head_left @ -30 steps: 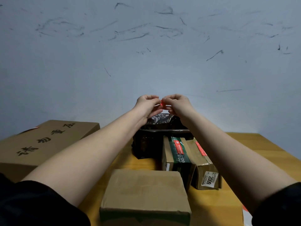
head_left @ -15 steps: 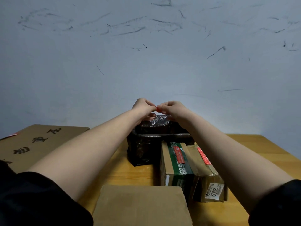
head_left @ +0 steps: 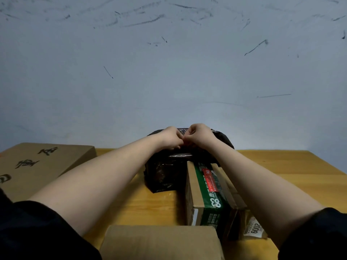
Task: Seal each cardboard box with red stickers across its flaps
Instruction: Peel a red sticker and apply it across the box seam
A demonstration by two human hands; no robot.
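Now I see left hand (head_left: 170, 137) and right hand (head_left: 199, 136) curled, fingertips meeting over black bag (head_left: 165, 173), pinching red sticker (head_left: 185, 143), barely visible — likely peeling backing. Green-striped box (head_left: 206, 192) right of bag already stickered; plain box (head_left: 161, 241) nearer, on desk (head_left: 300, 169), unsealed.
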